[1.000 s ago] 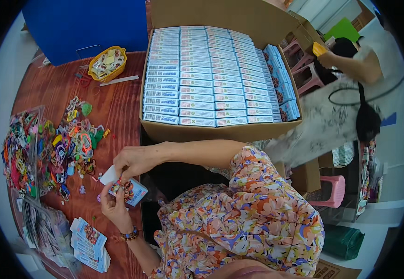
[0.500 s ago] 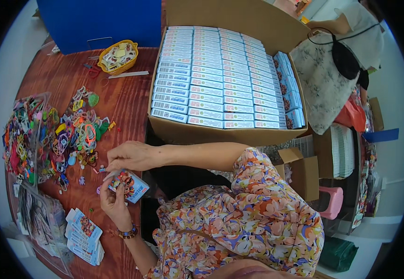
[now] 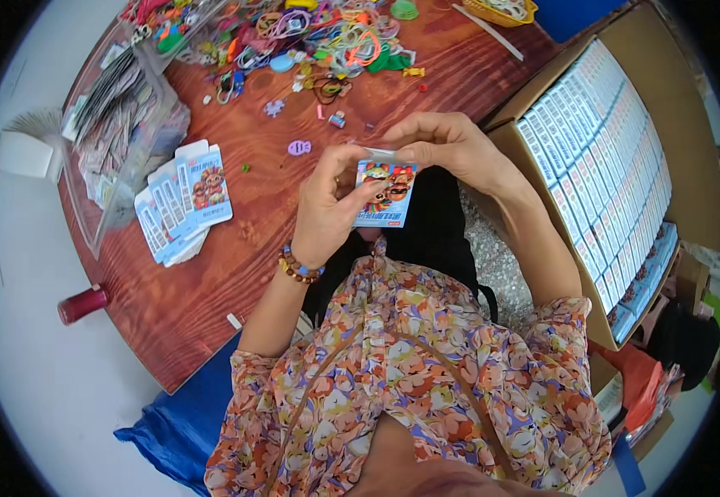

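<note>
A small light-blue printed box [image 3: 393, 217] with cartoon figures is held upright in front of me, above the table's near edge. My left hand [image 3: 327, 203] grips it from the left, thumb across its front. At its upper end, my right hand [image 3: 459, 153] pinches the pale top flap between thumb and curled fingers. What lies inside the box is hidden. To the left, a fanned stack of flat box blanks [image 3: 198, 186] in the same print rests on the red-brown wooden table [image 3: 252, 240].
A large carton [image 3: 505, 137] packed with rows of blue boxes stands at right. Colourful trinkets and hair ties [image 3: 327, 41] are heaped at the back. A clear plastic tray [image 3: 99, 224] with packets sits at left. A purple charm [image 3: 299, 147] lies near my hands.
The view has swung left, so the carton now appears at right. My right hand has come onto the box's top flap; my left still holds the box.
</note>
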`<state>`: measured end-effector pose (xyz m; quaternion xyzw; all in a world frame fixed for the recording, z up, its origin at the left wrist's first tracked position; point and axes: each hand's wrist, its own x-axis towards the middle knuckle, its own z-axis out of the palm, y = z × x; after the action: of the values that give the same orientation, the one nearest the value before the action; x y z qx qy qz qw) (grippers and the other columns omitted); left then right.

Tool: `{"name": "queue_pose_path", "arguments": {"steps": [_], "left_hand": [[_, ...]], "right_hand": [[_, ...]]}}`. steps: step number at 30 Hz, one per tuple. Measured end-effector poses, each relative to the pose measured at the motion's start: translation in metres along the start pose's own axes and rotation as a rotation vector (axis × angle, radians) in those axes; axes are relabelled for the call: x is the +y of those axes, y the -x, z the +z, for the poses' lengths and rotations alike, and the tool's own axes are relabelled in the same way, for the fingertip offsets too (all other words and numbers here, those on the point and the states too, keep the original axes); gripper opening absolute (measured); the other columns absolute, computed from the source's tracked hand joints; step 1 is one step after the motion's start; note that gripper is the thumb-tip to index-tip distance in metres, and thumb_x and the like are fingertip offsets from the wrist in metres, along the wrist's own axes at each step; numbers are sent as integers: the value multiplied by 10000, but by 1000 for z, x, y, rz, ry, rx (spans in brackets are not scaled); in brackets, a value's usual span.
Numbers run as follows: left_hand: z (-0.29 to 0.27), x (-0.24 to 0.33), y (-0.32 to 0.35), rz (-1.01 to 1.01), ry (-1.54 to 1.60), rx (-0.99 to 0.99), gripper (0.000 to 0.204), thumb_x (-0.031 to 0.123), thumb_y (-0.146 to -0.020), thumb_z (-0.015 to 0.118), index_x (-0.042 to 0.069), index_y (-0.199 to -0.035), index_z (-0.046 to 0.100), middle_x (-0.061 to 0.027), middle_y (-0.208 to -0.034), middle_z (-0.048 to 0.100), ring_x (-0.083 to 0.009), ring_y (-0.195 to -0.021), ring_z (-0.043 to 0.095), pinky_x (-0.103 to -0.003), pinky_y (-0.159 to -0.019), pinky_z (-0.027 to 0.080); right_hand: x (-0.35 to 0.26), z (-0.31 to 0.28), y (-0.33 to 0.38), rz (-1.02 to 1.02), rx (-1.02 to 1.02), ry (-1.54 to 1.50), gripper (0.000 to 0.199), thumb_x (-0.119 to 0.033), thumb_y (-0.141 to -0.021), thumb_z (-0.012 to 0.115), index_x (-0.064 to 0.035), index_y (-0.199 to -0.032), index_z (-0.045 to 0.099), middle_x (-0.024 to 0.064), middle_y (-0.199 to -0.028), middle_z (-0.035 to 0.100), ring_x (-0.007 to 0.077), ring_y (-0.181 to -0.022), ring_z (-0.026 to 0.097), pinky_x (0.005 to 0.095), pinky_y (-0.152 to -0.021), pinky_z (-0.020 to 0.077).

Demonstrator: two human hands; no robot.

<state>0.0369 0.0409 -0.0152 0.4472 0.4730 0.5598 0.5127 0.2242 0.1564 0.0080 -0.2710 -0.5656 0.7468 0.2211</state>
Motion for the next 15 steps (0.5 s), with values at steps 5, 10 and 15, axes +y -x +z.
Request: {"name": "queue_pose_path", "arguments": {"steps": [5,10,15], "left_hand": [[-10,-5,1,-16,-10,26,470,-17,-881,703,44,-1239,403,-84,-1021,665,-106,-882,656,-248,-736,540],[-13,-4,2,-50,-30,3,537,-18,-869,708,51,-1274,364,-100,-1028,659,-118,-863,662,-253,-705,538],[-13,-11,2,-63,-24,8,556,-21,-868,704,54,-1296,358,-104,-1017,656,-127,-853,666,-259,-698,539]], "right_hand": [[0,6,-7,-10,-35,170,175,-5,-904,647,14,-1055,733,46,-937,740,94,-878,675,237,-811,530],[0,8,-9,29,6,230,164,5,-898,652,8,-1033,745,46,-924,744,91,-871,675,237,-804,533],[-7,14,-7,-8,21,371,163,-5,-903,657,1,-1040,745,43,-932,748,77,-874,668,237,-794,532]]}}
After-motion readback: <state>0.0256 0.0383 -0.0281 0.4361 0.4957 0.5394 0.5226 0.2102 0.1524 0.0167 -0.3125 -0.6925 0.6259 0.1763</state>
